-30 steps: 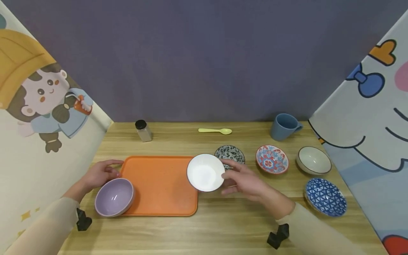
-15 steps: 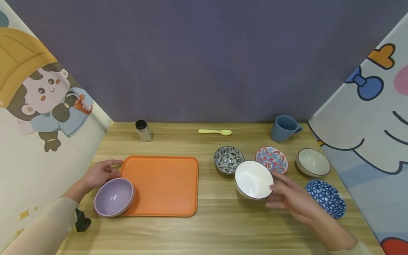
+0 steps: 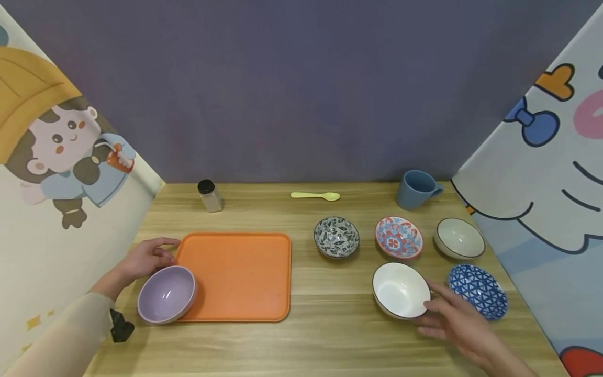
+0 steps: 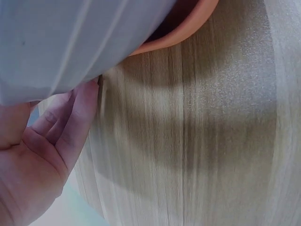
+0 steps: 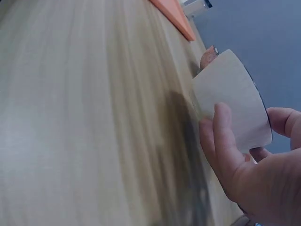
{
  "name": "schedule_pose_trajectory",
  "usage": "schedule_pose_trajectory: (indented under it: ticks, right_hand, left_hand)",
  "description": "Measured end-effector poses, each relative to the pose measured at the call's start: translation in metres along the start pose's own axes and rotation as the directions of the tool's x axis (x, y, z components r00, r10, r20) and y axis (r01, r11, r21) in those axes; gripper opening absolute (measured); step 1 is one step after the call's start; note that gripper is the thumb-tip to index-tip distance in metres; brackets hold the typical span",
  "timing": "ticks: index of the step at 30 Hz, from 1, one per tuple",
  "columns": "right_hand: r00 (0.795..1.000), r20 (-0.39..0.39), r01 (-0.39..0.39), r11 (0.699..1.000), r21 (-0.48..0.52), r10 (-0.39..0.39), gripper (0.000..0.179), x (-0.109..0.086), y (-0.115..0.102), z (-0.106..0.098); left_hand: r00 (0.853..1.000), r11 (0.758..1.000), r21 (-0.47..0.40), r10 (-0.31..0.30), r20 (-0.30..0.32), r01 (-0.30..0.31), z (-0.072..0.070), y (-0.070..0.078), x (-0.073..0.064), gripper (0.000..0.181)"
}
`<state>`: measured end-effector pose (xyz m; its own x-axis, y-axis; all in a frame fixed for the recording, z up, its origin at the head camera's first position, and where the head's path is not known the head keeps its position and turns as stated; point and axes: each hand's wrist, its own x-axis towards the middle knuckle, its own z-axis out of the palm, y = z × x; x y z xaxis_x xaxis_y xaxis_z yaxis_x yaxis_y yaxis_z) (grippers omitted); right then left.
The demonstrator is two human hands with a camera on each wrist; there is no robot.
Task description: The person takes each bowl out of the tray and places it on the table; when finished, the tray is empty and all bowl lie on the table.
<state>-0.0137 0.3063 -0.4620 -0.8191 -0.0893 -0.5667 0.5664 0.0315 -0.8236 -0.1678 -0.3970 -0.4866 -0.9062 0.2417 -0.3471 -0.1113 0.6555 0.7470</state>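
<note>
A white bowl with a dark rim [image 3: 400, 290] is in my right hand [image 3: 459, 322], thumb at its rim and fingers along its outer side. In the right wrist view the bowl [image 5: 233, 99] is tilted above the table, with a shadow beneath. My left hand [image 3: 143, 261] lies by the left edge of the orange tray [image 3: 235, 277], its fingers loosely extended. Just in front of it, a purple bowl [image 3: 167, 294] overlaps the tray's near left corner. In the left wrist view the bowl [image 4: 70, 42] hides the fingertips, so contact is unclear.
A black-patterned bowl [image 3: 336, 237], red-and-blue dish [image 3: 399, 237], cream bowl [image 3: 459, 239] and blue patterned dish [image 3: 478, 291] stand to the right. Along the back are a black-capped shaker [image 3: 210, 196], yellow spoon [image 3: 315, 196] and blue mug [image 3: 416, 189]. Walls bound the table.
My right hand has carried the white bowl from the tray's right edge rightward and nearer, in front of the red-and-blue dish. My left hand and the purple bowl have stayed put.
</note>
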Motion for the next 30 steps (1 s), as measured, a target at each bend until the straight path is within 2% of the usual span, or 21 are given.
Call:
schedule_pose_trajectory:
  ticks: [11,15,20,26,30]
  right_hand:
    - [0.997,-0.071,-0.034,0.998,0.048,0.037,0.078,-0.003,0.021,-0.002]
    - [0.994,-0.097,-0.047,0.997,0.06,0.053,0.076,-0.002,0.025,-0.002]
    - [0.991,-0.123,-0.042,0.996,0.075,0.051,0.077,-0.002,0.03,-0.003]
    - [0.991,-0.13,-0.027,0.994,0.109,0.041,0.077,-0.004,0.033,-0.004]
    - [0.991,-0.126,-0.017,0.991,0.134,0.034,0.075,-0.004,0.034,-0.005]
  left_hand:
    - [1.0,0.999,0.042,-0.015,-0.027,0.016,0.003,-0.002,0.002,0.051]
    - [0.999,0.999,0.028,-0.019,-0.034,0.02,0.004,-0.005,0.003,0.051]
    - [0.999,1.0,0.005,0.008,-0.042,-0.008,0.006,-0.008,0.004,0.05]
    - [0.999,1.0,0.005,0.011,-0.051,-0.011,0.007,-0.01,0.006,0.05]
    - [0.998,0.999,0.039,0.009,-0.058,-0.007,0.006,-0.009,0.007,0.05]
